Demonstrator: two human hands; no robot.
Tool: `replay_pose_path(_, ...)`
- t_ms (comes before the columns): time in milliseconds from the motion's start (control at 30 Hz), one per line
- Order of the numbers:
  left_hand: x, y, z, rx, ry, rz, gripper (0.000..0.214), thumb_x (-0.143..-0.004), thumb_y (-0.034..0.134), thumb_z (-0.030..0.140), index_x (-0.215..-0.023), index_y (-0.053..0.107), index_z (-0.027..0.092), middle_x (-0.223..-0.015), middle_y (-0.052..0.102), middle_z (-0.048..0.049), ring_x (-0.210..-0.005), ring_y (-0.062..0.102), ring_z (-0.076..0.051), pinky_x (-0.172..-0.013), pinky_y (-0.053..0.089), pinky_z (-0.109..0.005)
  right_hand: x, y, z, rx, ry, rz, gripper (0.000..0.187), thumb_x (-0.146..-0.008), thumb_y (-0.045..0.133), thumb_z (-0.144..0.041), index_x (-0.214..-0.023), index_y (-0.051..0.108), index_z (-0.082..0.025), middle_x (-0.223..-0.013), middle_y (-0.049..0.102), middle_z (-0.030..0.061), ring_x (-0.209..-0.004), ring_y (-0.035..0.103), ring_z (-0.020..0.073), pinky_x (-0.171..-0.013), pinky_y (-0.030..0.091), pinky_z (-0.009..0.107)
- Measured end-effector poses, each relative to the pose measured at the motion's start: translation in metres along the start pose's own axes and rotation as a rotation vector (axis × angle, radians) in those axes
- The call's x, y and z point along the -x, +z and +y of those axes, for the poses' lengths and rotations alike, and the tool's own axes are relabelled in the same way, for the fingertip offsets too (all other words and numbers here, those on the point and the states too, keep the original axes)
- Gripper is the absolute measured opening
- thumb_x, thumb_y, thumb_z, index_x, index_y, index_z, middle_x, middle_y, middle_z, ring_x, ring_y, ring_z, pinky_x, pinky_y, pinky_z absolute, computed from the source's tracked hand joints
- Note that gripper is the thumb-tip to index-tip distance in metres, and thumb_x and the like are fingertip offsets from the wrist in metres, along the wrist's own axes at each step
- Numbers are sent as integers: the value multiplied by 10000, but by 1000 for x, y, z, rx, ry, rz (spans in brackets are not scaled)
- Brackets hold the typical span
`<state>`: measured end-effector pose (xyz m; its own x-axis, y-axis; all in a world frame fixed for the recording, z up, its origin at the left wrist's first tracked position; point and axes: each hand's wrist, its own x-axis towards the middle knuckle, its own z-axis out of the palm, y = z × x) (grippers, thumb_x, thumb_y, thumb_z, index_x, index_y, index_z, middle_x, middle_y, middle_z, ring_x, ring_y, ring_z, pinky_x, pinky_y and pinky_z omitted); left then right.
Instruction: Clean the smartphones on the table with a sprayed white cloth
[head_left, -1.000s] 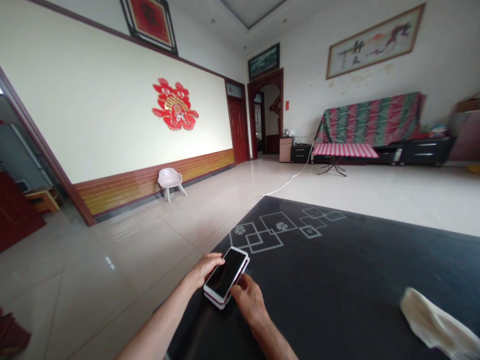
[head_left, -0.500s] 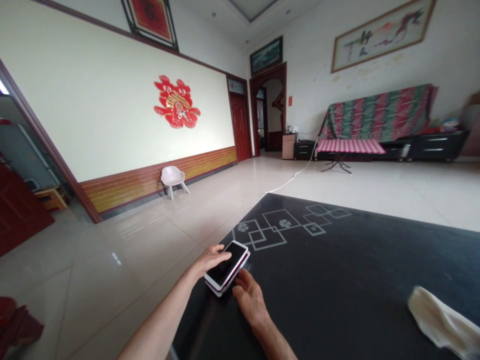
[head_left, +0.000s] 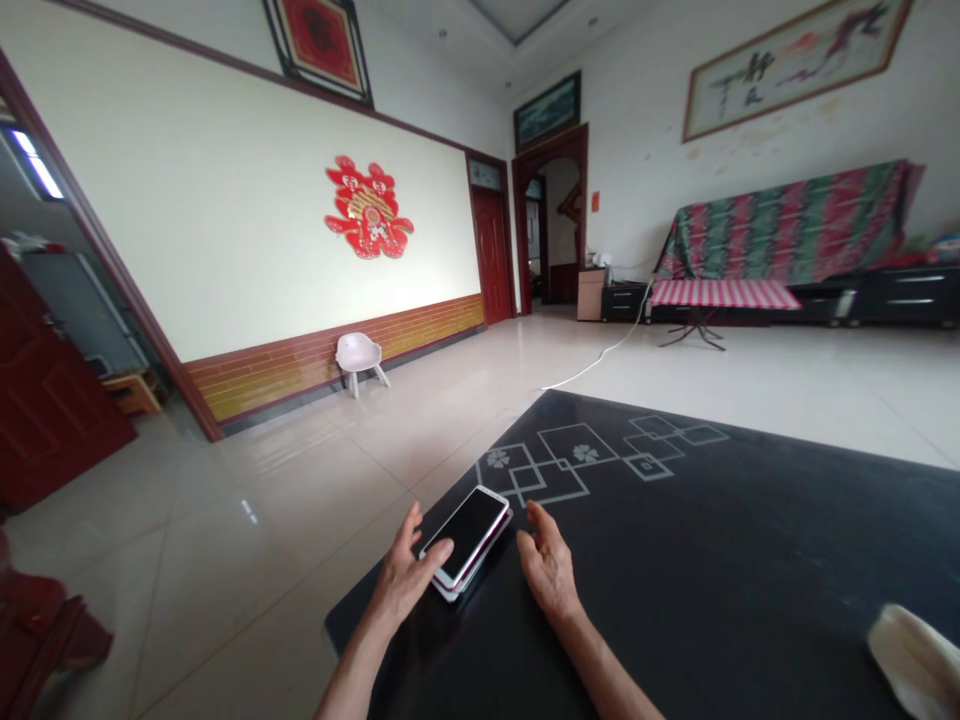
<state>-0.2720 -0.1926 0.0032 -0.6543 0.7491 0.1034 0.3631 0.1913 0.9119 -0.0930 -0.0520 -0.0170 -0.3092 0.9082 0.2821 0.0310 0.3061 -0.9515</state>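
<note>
A white-framed smartphone (head_left: 466, 535) with a dark screen lies on top of another flat, light-edged item (head_left: 496, 536), near the left edge of the black table (head_left: 675, 590). What the lower item is, I cannot tell, as the phone covers most of it. My left hand (head_left: 405, 575) is at the phone's near left corner, fingers spread and thumb over the lower end of the screen; whether the thumb touches it is unclear. To the right of the stack, my right hand (head_left: 549, 565) hovers apart from it, fingers loosely bent and holding nothing.
A cream cloth (head_left: 915, 655) lies at the table's right side. Beyond the table are a white cord (head_left: 600, 358) on the floor, a small pale chair (head_left: 360, 355) by the wall, and a folding table with a pink striped top (head_left: 724, 293).
My right hand has drawn away from the stack to the right. My left hand has slid back toward the phone's near end. The view has turned slightly left.
</note>
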Motion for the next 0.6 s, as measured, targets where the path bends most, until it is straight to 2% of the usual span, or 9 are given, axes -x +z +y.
replay_pose_path(100,20,4,-11,9,41,-6,979,-711,693,519,-1483,191,187,-1492,338,-153,-1338,380,-321,-1069,353,-397,-13,2,1,91,-88,-48,503,-745,430,-333,-1192,566,-147,-1233,611,111,-1187,540,252,-1040,394,388)
replay_pose_path(200,31,9,-2,-68,73,-19,1077,-637,748,440,-1492,141,192,-1487,342,-144,-1355,345,-333,-1092,318,-420,-20,8,0,182,-153,-98,471,-754,401,-272,-1182,565,-164,-1168,640,90,-1126,574,236,-1006,416,372)
replay_pose_path(367,36,14,18,-148,52,-30,1145,-587,767,313,-1497,83,194,-1450,379,-142,-1317,396,-322,-1073,335,-408,-21,15,-2,314,-234,-166,453,-743,377,-193,-1160,552,-164,-1051,662,86,-1041,594,234,-966,410,390)
replay_pose_path(600,35,22,13,-286,102,35,1054,-612,722,242,-1490,143,182,-1439,383,-140,-1338,360,-319,-1076,328,-403,-18,17,-1,453,-266,-198,498,-729,416,-174,-1216,495,-111,-1086,641,131,-1086,559,253,-998,337,426)
